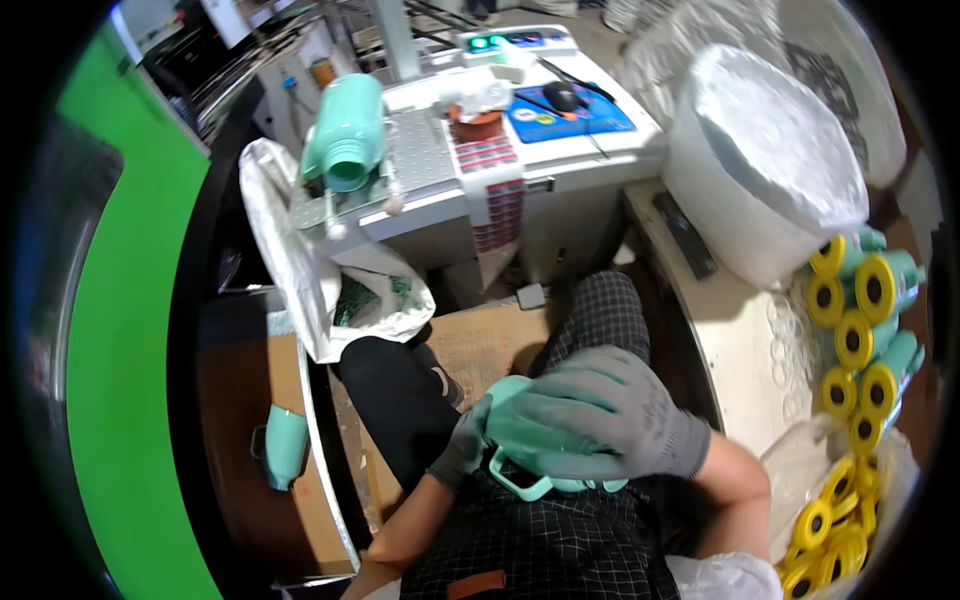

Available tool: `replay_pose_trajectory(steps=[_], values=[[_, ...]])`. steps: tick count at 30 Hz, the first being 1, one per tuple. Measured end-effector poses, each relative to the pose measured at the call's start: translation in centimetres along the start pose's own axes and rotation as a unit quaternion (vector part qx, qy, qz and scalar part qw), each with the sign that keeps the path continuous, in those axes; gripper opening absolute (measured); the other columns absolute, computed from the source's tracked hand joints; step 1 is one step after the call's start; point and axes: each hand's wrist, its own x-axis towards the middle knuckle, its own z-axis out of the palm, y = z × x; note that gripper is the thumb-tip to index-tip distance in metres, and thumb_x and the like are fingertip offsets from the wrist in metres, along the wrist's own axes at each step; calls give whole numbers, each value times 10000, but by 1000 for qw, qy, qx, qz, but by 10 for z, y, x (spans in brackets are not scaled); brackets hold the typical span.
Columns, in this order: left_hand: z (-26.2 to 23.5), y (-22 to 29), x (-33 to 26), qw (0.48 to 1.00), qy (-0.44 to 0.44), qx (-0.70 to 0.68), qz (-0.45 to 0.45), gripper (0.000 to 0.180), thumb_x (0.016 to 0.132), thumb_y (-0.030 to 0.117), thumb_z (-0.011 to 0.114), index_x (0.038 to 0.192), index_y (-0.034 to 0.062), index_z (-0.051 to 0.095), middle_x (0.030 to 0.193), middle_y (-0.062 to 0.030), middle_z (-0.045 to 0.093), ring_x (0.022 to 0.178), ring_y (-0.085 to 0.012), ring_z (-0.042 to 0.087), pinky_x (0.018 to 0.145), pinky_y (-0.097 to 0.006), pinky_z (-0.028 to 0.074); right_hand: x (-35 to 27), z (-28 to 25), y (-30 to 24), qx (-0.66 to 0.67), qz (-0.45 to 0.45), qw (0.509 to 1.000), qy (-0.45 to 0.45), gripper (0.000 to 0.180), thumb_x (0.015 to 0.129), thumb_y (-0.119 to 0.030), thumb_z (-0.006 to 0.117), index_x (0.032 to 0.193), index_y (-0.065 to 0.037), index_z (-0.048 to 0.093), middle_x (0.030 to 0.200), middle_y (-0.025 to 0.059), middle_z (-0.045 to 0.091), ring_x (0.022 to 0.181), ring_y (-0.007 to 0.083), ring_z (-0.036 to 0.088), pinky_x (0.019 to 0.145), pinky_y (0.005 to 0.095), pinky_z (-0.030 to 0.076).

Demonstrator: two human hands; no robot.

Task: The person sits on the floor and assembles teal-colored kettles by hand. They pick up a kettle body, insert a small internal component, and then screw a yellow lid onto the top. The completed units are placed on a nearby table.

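A mint-green plastic jug (512,392) lies across my lap, its loop handle (524,489) pointing toward me. Grey work gloves cover both my hands. My left hand (464,442) grips the jug's left end. Over its top and right part, my right hand (615,412) is closed with curved fingers, hiding most of the body and its mouth. A second mint-green jug (350,125) rests on the metal plate of the machine ahead, its open neck toward me. Another jug (287,447) lies in the cardboard-lined box on my left.
An open white sack (290,250) hangs left of my knees. On the right bench (735,370) lie clear rings (785,345), jugs with yellow ends (875,290) and loose yellow rings (815,525). A large lined white bag (760,160) stands behind them. A label strip (495,200) hangs off the machine.
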Motion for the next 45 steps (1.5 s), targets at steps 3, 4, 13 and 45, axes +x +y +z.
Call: replay_pose_trajectory(steps=[3,4,13,45], values=[[-18,-14,7,999,10,53,4,543,1123,446,416,1362,-4,604,1165,-46,687,953,-93,635,836,-265,518,-33,0,-8,28,120,990,-72,721,788,-479,836,1357,-79,647,1297,139,655,1167,327,635,1027,462,484],[-35,-34,14,999,15,30,2,546,1125,445,413,1368,-6,600,1167,-48,683,964,-93,630,847,-262,516,-39,5,-12,38,134,986,-90,793,772,-530,841,1385,-73,630,1333,154,630,1224,347,604,1051,476,463],[-11,4,-1,997,41,71,18,626,1087,498,510,1410,-35,567,1222,-48,650,1088,-108,595,950,-262,490,-86,39,-31,-63,234,968,-61,773,752,-458,863,1408,-138,611,1421,218,536,1256,416,579,1011,521,499],[-56,-36,11,971,71,224,33,408,1124,186,378,1484,17,470,1362,-128,608,1217,-182,598,1044,-303,480,-97,90,-20,-33,288,947,136,585,719,-266,825,1231,-35,660,1217,172,655,1115,383,612,994,492,476]])
